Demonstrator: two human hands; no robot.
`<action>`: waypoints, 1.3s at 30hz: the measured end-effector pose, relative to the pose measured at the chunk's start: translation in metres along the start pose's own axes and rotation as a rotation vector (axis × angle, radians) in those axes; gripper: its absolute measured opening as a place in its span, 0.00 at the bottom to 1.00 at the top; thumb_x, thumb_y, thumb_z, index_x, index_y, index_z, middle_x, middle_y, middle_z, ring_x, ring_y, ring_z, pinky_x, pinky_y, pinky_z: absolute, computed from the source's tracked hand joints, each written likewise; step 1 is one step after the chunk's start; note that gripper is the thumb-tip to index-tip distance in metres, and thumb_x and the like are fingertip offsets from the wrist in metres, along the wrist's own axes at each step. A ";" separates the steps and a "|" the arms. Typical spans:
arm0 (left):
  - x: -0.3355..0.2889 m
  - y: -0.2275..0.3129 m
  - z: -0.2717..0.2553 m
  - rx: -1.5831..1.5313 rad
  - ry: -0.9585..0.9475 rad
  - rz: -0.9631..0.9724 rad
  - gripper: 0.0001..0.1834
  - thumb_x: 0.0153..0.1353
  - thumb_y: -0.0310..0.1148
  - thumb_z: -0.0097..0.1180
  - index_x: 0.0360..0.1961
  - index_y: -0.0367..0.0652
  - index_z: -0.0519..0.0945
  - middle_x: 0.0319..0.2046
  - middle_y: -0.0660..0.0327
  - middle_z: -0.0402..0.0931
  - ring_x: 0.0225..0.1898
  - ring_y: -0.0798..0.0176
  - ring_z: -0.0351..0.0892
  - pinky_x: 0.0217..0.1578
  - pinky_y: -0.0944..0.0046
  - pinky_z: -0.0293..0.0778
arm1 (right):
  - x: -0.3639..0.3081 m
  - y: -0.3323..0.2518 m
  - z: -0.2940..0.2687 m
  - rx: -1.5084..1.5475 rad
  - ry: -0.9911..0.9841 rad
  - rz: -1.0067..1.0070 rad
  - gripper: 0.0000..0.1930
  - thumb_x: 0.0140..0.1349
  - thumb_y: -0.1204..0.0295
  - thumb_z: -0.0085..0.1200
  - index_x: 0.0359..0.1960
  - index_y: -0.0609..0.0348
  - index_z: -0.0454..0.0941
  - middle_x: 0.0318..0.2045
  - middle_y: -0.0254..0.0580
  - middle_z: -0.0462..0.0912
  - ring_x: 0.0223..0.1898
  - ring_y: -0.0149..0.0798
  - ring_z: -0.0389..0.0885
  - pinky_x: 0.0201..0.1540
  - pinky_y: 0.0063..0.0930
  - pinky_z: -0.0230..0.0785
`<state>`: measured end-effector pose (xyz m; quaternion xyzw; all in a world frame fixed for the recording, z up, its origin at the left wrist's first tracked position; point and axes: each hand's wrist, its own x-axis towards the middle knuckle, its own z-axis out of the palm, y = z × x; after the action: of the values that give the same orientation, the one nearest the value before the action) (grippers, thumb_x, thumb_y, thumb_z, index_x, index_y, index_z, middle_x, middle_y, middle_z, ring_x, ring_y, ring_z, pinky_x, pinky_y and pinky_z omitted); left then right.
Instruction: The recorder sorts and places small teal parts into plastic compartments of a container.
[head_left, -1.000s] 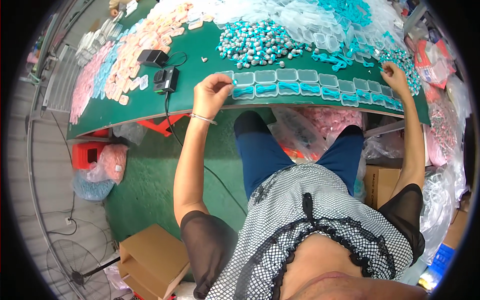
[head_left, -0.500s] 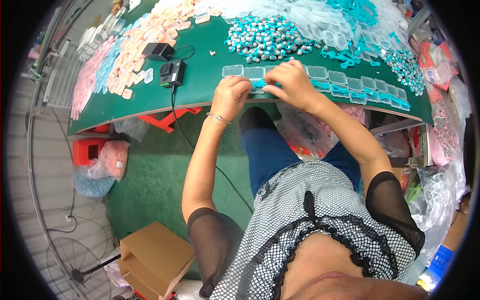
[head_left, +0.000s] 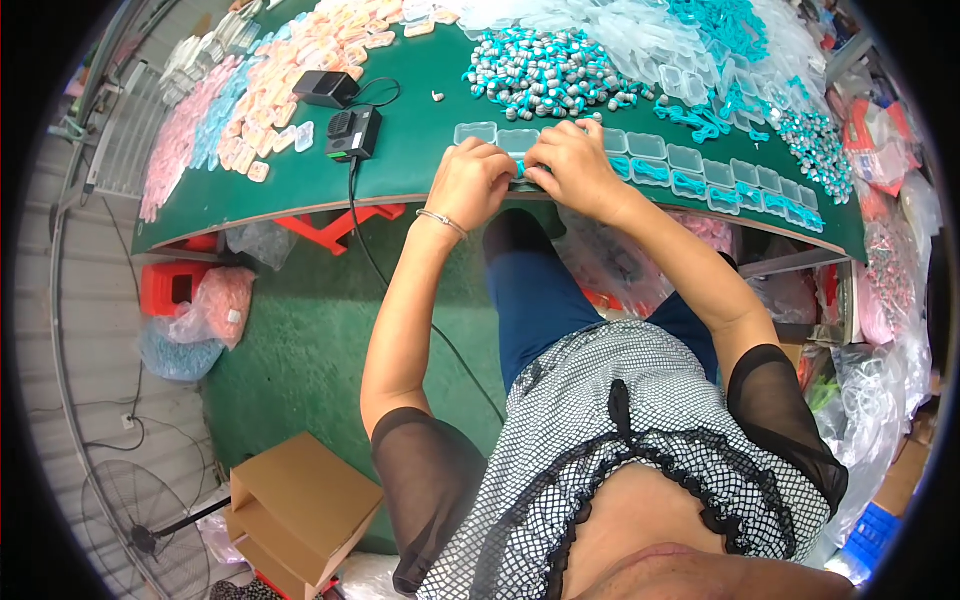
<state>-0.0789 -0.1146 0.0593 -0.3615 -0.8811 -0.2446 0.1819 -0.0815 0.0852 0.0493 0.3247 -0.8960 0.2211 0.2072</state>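
In the head view, a teal cord (head_left: 519,170) shows as a small strip between the two hands, at the three o'clock side of the left hand (head_left: 468,185) and the nine o'clock side of the right hand (head_left: 572,168). It lies at the near end of a row of open clear cases (head_left: 687,160) that runs off toward three o'clock, with more cords in their near halves.

The left hand's fingers curl in toward its thumb, tips right beside the cord. The right hand's thumb and forefinger come close together at the cord's other side, with only a narrow gap. The knuckles hide the contact, so I cannot tell whether either hand has the cord pinched or merely touches it.

From the hands, a heap of plugs (head_left: 545,75) sits at twelve o'clock on the green table (head_left: 425,150), and a black box (head_left: 353,132) between nine and ten.
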 end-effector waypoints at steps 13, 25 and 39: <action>0.056 -0.027 0.014 0.076 0.014 -0.353 0.12 0.50 0.30 0.61 0.38 0.50 0.82 0.31 0.57 0.78 0.38 0.51 0.79 0.38 0.53 0.74 | -0.023 0.023 -0.027 0.116 0.085 0.093 0.05 0.54 0.66 0.58 0.32 0.46 0.80 0.31 0.29 0.78 0.40 0.36 0.76 0.52 0.48 0.54; 0.077 -0.043 0.022 0.076 -0.006 -0.427 0.10 0.47 0.34 0.55 0.28 0.39 0.78 0.29 0.48 0.80 0.32 0.46 0.80 0.34 0.53 0.75 | -0.106 0.124 -0.155 0.159 0.287 0.352 0.05 0.54 0.74 0.57 0.32 0.59 0.82 0.27 0.41 0.82 0.29 0.37 0.81 0.35 0.27 0.72; 0.058 -0.019 0.004 -1.027 0.180 -0.762 0.10 0.56 0.22 0.60 0.41 0.35 0.79 0.33 0.60 0.79 0.31 0.69 0.79 0.30 0.73 0.73 | -0.213 0.278 -0.237 -0.438 0.143 0.999 0.10 0.53 0.66 0.57 0.37 0.48 0.82 0.30 0.34 0.83 0.33 0.36 0.82 0.35 0.31 0.72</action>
<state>-0.1323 -0.0920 0.0792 -0.0423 -0.6999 -0.7118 -0.0405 -0.0649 0.5076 0.0609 -0.2069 -0.9498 0.1227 0.2002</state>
